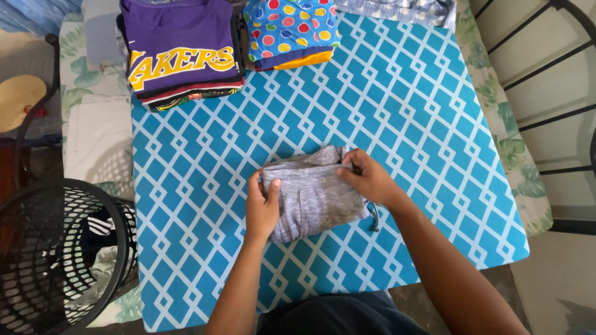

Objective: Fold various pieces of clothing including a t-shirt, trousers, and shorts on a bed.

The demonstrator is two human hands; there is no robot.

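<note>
Both hands grip a folded heathered grey knit garment on the blue-and-white lattice-patterned table cover.
The left hand pinches its left edge, the right hand closes on its top-right corner; stacked folded shirts lie well apart.

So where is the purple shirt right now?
The purple shirt tops a folded stack at the table's far left, beside the polka-dot pile.

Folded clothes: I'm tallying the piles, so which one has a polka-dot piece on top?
The folded pile at the far edge, right of the purple-topped pile; its top is blue with coloured dots.
</note>
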